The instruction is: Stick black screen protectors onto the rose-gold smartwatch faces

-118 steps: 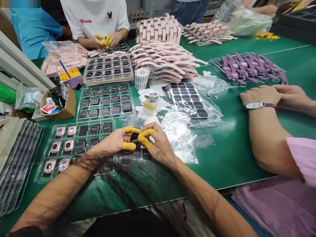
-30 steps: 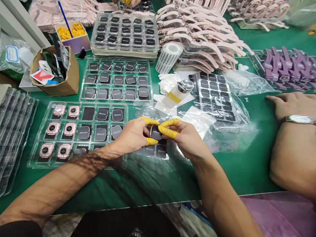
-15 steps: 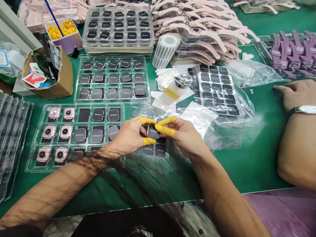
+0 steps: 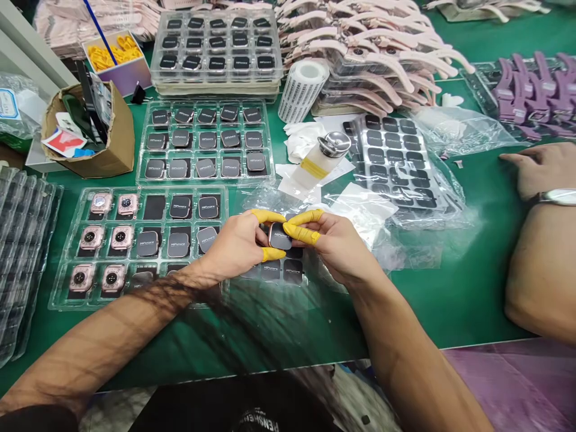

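Between my hands is a smartwatch body (image 4: 279, 238) with a dark, printed front facing up. My left hand (image 4: 238, 245) grips it by its edges, yellow finger cots on the thumb and fingers. My right hand (image 4: 335, 243), also in yellow cots, pinches at its upper right edge; whether a film is between those fingertips is hidden. Beneath both hands lies a sheet of dark square stickers (image 4: 293, 271) on clear plastic. To the left, a clear tray (image 4: 153, 190) holds watch bodies, some with pink backs up, others with dark printed faces up. My left forearm covers its lower right corner.
Behind stand another filled tray (image 4: 272, 150) and a tray stack (image 4: 216, 90). A pump bottle (image 4: 310, 171), label roll (image 4: 300, 93) and more sticker sheets (image 4: 396, 159) lie beyond my hands. A cardboard box (image 4: 110, 141) is at left. Another person's arm (image 4: 542, 264) rests at right.
Both hands stay in nearly the same place and keep hold of the watch body. The whole view has shifted slightly; nothing else has visibly moved.
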A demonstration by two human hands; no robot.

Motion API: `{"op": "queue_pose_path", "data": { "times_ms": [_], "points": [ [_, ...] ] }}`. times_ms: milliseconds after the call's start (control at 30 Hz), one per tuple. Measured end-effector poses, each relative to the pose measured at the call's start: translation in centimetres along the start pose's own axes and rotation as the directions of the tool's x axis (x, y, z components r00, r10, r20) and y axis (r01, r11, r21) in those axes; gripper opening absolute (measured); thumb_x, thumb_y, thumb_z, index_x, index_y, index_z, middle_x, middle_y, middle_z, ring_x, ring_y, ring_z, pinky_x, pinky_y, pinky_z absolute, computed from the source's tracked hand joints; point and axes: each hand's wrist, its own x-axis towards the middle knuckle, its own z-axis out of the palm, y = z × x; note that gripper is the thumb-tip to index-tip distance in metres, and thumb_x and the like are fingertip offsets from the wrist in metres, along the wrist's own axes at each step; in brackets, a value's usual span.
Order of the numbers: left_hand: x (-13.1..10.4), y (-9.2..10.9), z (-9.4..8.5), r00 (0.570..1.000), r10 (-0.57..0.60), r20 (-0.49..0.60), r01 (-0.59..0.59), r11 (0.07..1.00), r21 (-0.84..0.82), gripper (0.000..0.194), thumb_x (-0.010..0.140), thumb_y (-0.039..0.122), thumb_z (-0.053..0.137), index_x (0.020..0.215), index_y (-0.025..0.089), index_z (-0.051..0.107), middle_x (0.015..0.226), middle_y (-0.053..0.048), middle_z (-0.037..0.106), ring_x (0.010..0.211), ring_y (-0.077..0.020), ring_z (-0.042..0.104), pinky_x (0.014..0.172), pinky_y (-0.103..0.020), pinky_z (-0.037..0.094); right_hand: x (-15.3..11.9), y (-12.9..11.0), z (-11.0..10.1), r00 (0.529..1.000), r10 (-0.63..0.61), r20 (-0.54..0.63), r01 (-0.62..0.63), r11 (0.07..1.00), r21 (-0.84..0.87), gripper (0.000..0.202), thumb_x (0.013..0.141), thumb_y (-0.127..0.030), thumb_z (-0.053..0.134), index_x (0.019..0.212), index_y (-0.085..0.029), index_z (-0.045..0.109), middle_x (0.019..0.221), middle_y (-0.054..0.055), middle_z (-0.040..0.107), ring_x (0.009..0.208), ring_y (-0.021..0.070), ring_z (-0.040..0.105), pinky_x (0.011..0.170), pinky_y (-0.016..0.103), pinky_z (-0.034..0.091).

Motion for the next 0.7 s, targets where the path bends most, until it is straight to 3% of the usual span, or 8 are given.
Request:
{"op": "queue_pose_path", "data": {
  "times_ms": [400, 600, 700],
  "points": [
    [-0.10, 0.06, -0.07, 1.000, -0.016, 0.001, 0.016, 1.000, 0.012, 0.059, 0.070, 0.025, 0.089, 0.127, 0.023, 0.074, 0.081, 0.002, 0.070, 0.076, -0.0172, 0.069, 0.072, -0.029, 0.054, -0.03, 0.37, 0.01, 0.996, -0.089, 0.024, 0.090, 0.995, -0.037, 0.044, 0.048, -0.046, 0.101, 0.077, -0.022, 0.078, 0.077, 0.001, 0.075, 0.074, 0.0164, 0.070, 0.067, 0.028, 0.062],
    [-0.17, 0.13, -0.12, 0.999, -0.037, 0.008, 0.037, 0.998, -0.048, 0.058, 0.072, 0.025, 0.088, 0.128, 0.021, 0.073, 0.075, 0.003, 0.068, 0.072, -0.0162, 0.066, 0.071, -0.029, 0.053, -0.37, 0.08, 0.07, 0.994, -0.111, 0.010, 0.111, 0.994, -0.018, 0.047, 0.063, -0.051, 0.095, 0.099, -0.027, 0.077, 0.092, -0.002, 0.072, 0.072, 0.0127, 0.070, 0.067, 0.026, 0.064],
    [-0.23, 0.14, -0.14, 1.000, -0.027, 0.001, 0.027, 0.996, -0.088, 0.059, 0.072, 0.025, 0.088, 0.129, 0.020, 0.073, 0.075, 0.003, 0.068, 0.071, -0.0156, 0.065, 0.070, -0.028, 0.052, -0.48, 0.01, 0.01, 0.994, -0.109, 0.008, 0.110, 0.993, -0.041, 0.045, 0.065, -0.052, 0.094, 0.098, -0.026, 0.077, 0.094, -0.001, 0.073, 0.073, 0.0127, 0.071, 0.069, 0.027, 0.065]
  ]
}}
